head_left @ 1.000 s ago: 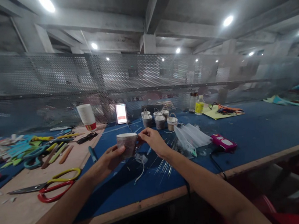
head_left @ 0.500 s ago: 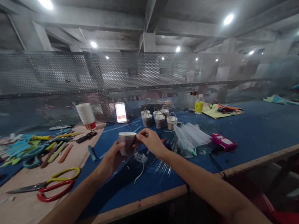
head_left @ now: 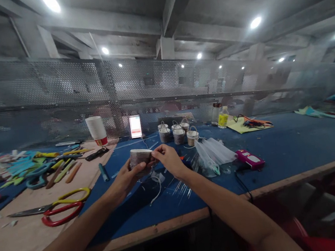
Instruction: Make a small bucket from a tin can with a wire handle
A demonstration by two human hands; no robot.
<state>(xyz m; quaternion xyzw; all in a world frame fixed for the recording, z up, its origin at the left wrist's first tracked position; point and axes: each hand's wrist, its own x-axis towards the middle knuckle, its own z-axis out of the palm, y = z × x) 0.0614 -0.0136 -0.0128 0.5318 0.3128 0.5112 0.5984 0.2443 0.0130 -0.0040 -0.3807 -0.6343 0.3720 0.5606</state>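
A small cup wrapped in grey-brown cord (head_left: 140,156) is tilted in my left hand (head_left: 130,173), with the thumb across its front and the fingers around the far side. My right hand (head_left: 165,158) pinches at the cup's right rim; what lies between its fingertips is too small to make out. Below the hands, a white cord (head_left: 157,192) and clear plastic scraps rest on the blue mat (head_left: 130,218). Several wrapped cups with loop handles (head_left: 179,134) stand behind, just right of centre.
Scissors (head_left: 54,207) with red and yellow handles lie at left, near stacked paper cups (head_left: 96,129). A plastic bag (head_left: 215,154) and a magenta device (head_left: 250,159) with a cable are at right. A bottle (head_left: 223,117) stands farther back.
The held cup has turned and tilted slightly in my left hand, whose thumb now lies lower across its front. My right hand has barely moved.
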